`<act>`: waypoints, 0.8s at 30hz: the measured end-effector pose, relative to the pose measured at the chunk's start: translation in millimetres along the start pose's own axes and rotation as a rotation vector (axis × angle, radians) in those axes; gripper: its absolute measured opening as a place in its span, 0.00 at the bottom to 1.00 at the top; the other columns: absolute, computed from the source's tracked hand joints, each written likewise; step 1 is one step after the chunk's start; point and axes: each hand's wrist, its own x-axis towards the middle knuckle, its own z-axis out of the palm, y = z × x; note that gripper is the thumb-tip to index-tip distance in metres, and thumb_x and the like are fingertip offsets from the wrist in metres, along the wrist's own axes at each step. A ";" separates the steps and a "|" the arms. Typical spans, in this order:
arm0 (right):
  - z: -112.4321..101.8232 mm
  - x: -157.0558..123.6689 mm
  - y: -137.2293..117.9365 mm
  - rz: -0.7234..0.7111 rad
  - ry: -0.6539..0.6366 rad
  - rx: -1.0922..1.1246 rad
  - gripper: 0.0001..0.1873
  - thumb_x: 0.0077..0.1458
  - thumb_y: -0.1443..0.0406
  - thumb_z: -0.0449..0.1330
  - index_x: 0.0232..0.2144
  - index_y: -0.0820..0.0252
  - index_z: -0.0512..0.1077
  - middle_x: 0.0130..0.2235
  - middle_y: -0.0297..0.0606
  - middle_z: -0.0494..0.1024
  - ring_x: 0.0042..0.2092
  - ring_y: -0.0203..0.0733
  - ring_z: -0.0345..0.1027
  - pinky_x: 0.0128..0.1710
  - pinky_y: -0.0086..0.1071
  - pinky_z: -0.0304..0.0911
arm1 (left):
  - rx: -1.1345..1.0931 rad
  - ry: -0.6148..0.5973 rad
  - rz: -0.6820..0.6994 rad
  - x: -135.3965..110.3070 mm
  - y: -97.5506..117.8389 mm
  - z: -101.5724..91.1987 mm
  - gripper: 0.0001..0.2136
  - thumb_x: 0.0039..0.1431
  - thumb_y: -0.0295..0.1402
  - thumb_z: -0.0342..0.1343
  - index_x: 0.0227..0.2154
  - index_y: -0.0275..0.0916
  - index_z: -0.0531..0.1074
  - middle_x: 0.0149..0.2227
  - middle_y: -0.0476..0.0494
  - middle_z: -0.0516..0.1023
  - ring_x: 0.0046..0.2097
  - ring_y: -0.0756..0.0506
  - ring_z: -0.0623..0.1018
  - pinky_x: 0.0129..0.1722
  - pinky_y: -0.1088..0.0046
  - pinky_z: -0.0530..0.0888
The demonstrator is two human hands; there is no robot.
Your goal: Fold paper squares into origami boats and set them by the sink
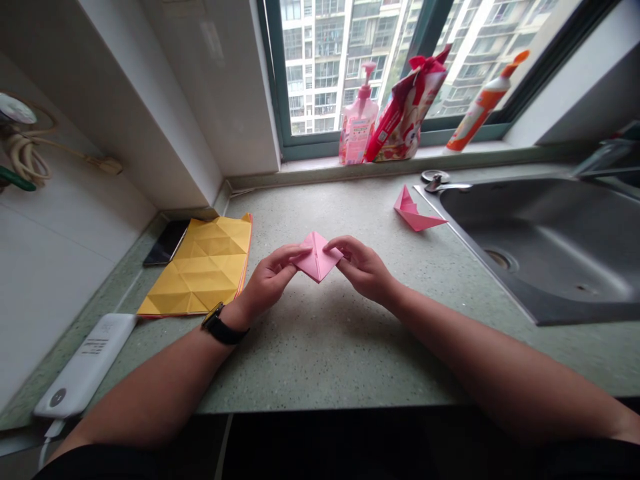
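Above the speckled stone table [320, 350], the left hand [267, 281] and right hand [361, 268] each pinch one side of a folded pink paper square [318, 259] firmly between thumb and fingers, holding it near the middle of the view. Uneven pressure from either pinch could skew or tear the centre crease, and a loosened hold could let the flaps spring apart. A careless elbow could also knock the folded pink paper shape [417, 212] into the nearby steel sink [540, 247].
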 end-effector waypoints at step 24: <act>-5.5 0.5 19.0 0.099 -0.259 -0.385 0.09 0.68 0.65 0.63 0.48 0.51 0.81 0.40 0.38 0.85 0.39 0.43 0.78 0.41 0.38 0.73 | 0.519 -0.221 -0.020 -2.5 -12.5 2.6 0.16 0.70 0.35 0.62 0.58 0.43 0.80 0.54 0.39 0.85 0.54 0.37 0.83 0.59 0.52 0.78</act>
